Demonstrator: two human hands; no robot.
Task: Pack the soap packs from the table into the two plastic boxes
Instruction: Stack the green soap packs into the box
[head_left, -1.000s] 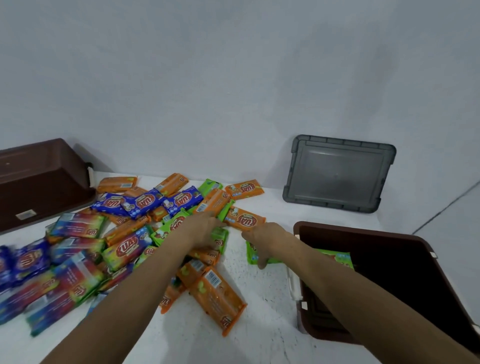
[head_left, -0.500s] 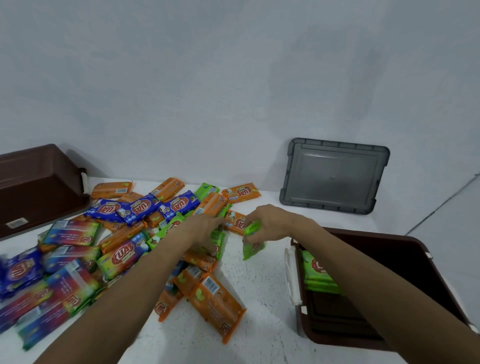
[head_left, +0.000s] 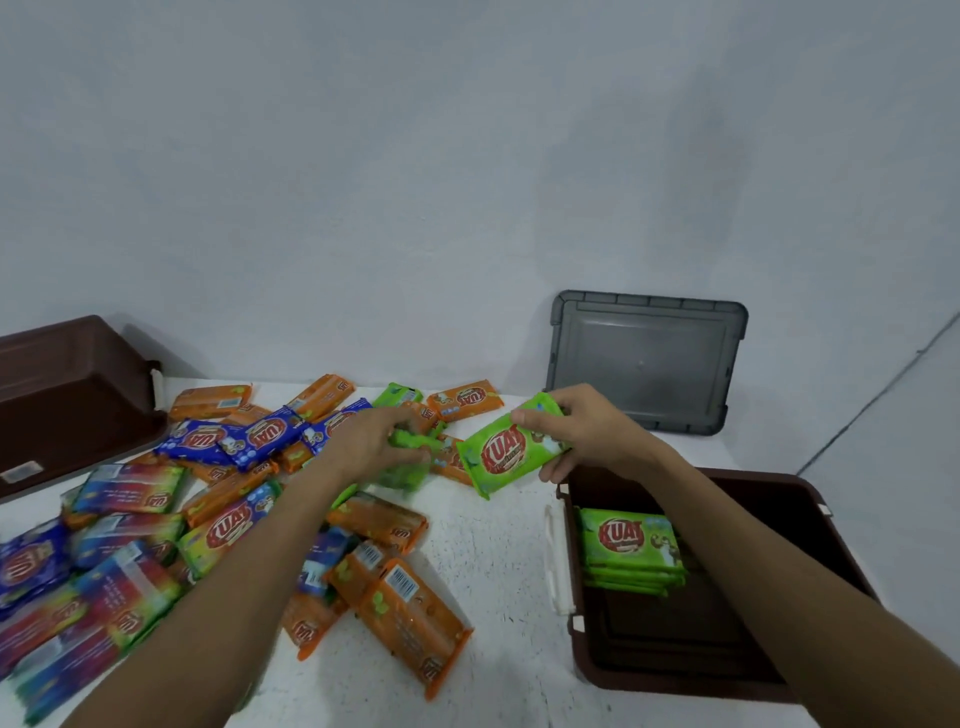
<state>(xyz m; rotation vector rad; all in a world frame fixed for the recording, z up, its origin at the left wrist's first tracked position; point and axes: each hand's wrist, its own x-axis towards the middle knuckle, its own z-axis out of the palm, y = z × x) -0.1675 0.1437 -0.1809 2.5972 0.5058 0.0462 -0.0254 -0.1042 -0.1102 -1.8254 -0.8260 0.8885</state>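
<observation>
Soap packs (head_left: 395, 613): green ones first

Heaped loose on the counter (head_left: 498, 551), orange nearest. Stacked flat in the right box (head_left: 810, 486): green stack (head_left: 631, 545), apparently sorted by colour. Pinched label-up in right hand (head_left: 592, 436) fingers just beyond that box: green pack (head_left: 511, 452), likely next. Curled round a blurred second green pack (head_left: 410, 441) in the heap: left hand (head_left: 363, 441) fingers. Farthest: left box (head_left: 72, 395), grey lid (head_left: 644, 358).

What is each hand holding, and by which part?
Right hand pinches a green soap pack by its right end. Left hand grips a blurred green pack; part unclear.
</observation>
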